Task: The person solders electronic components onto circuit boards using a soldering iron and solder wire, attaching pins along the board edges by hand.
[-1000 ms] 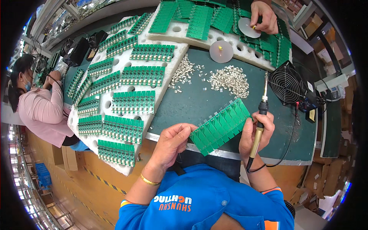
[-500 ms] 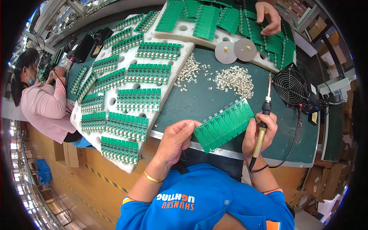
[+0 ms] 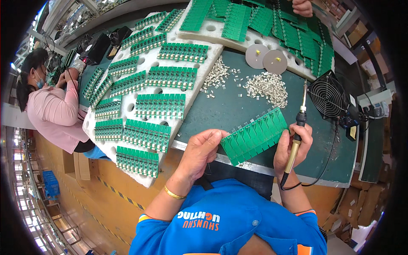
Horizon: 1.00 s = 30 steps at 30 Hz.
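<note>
A green strip of joined circuit boards (image 3: 255, 138) is held tilted over the near side of the table, with a row of metal pins along its far edge. My left hand (image 3: 199, 153) pinches its left end between thumb and fingers. My right hand (image 3: 297, 148) grips a soldering iron (image 3: 292, 157) with a gold-coloured handle, tip pointing up and away from the strip. The right thumb rests at the strip's right end. Beyond the strip lie a large heap of small metal-pinned connectors (image 3: 267, 87) and a looser heap of connectors (image 3: 216, 75).
White foam (image 3: 213, 50) at left carries rows of populated boards; more green boards (image 3: 236, 21) lie on foam behind. Two grey discs (image 3: 274, 62) sit near a black fan (image 3: 327, 95). Another person's hand (image 3: 302, 7) is at top right; a person in pink (image 3: 53, 112) sits left.
The whole view has shifted slightly, so the scene sits further right. At top right the other person's hand has drawn back from the boards. My grips look the same.
</note>
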{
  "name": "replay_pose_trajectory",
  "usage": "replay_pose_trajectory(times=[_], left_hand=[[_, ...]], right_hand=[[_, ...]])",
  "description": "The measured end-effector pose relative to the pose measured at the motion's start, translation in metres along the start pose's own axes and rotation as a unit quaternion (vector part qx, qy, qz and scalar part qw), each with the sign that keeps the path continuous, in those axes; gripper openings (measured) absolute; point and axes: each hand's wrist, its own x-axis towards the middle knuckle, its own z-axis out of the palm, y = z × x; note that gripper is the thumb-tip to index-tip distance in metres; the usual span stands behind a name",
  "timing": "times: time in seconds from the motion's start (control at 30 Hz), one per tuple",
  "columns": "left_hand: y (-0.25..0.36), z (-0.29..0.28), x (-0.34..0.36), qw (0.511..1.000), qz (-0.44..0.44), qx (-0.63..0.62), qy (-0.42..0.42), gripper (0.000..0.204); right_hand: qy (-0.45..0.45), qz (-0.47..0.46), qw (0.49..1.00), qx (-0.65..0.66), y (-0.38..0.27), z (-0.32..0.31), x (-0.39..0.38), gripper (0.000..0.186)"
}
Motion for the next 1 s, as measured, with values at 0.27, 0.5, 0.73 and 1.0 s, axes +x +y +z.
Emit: replay_pose_trajectory(times=[0.27, 0.5, 0.73, 1.0], left_hand=[[-0.0002, -0.0021, 0.0000, 1.000, 0.003, -0.005, -0.003, 0.029], [-0.0014, -0.0018, -0.0007, 1.000, 0.017, 0.007, 0.000, 0.028], [-0.0024, -0.0034, -0.0014, 0.999, 0.030, 0.021, -0.008, 0.026], [-0.0011, -0.0011, -0.0028, 0.998, 0.046, 0.040, -0.001, 0.024]], right_hand=[[-0.002, -0.012, 1.000, -0.014, -0.0013, 0.0015, 0.0020, 0.035], [-0.004, 0.001, 1.000, -0.015, -0.0020, 0.0024, 0.0014, 0.033], [-0.004, 0.003, 1.000, -0.021, 0.0011, 0.0036, 0.0011, 0.031], [-0.007, 0.008, 1.000, -0.028, -0.0009, 0.0033, 0.0019, 0.028]])
